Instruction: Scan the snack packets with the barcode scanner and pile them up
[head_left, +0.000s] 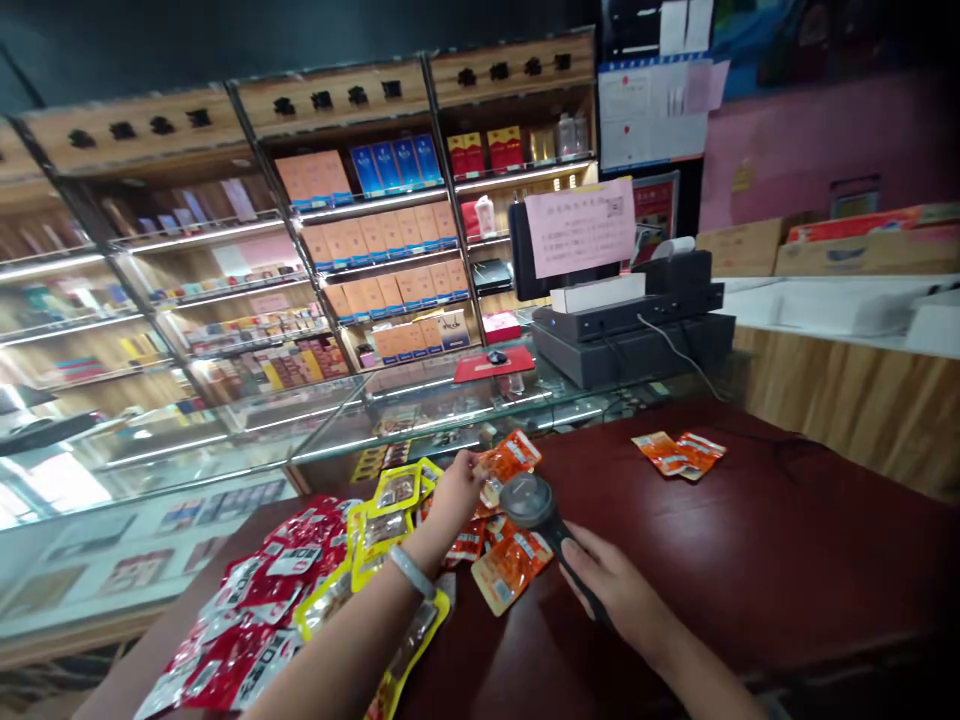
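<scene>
My left hand point(459, 492) pinches the edge of an orange snack packet point(513, 455), lifted a little over the pile. In my right hand point(611, 580) is a dark handheld barcode scanner point(529, 500), its round head close to that packet. Under and beside the scanner lie more orange packets point(511, 572). Yellow-edged snack packets point(397, 488) are heaped just left of them, partly behind my left forearm. Further left, red and white packets point(281, 565) spread along the table. Two or so orange packets point(679, 455) lie apart at the right.
The dark red table point(660, 540) meets a glass display counter point(337, 430). On the counter stand a cash register point(630, 330) with a pink sheet point(581, 228) and a mouse point(496, 357) on a red mat point(469, 370). Shelves of boxes point(382, 235) line the back wall.
</scene>
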